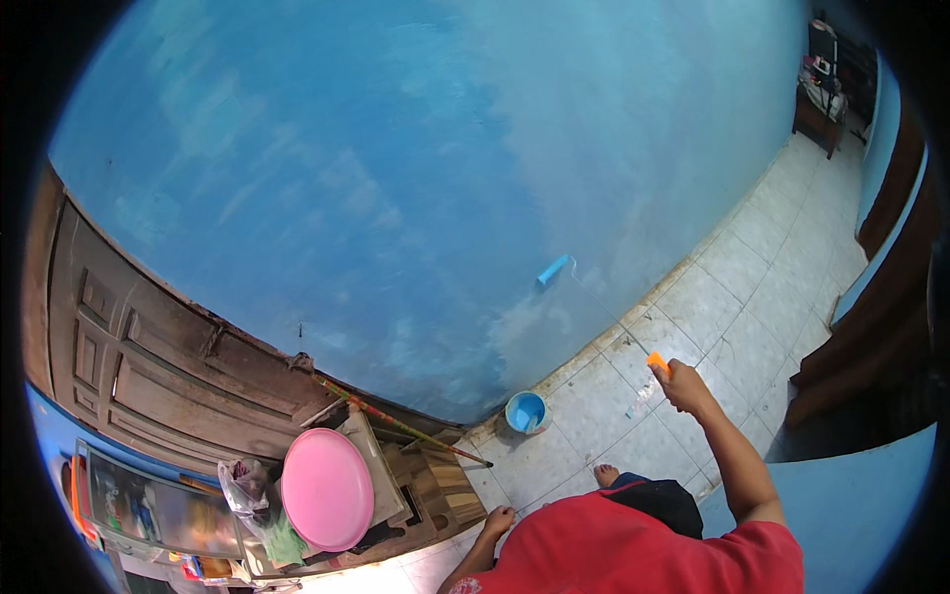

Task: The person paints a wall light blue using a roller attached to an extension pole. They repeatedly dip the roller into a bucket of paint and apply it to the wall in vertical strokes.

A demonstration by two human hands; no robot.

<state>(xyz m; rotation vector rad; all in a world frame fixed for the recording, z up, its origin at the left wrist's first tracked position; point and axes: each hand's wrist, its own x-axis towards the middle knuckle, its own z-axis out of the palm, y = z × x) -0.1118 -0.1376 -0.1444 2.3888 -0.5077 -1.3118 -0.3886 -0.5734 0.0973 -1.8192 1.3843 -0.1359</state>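
Note:
My right hand [684, 387] grips the orange handle [657, 362] of a paint roller with a long thin wire frame. The roller's blue sleeve [553, 269] is against or very near the wall [415, 185], low down on it. Deep blue covers the wall's left part, and a paler, greyish blue its right. Beside my body hangs my left hand [501, 519], fingers curled; whether anything is in it cannot be seen. A small bucket [525, 413] of blue paint stands on the floor at the wall's foot, with something pale dipped in it.
A pink round basin [327, 490] sits on wooden furniture [445, 482] at the left. A striped pole [401, 421] leans by a brown wooden door [178, 356]. White floor tiles [735, 297] run to the far right, past a brown curtain [853, 371]. Paint spots mark the tiles.

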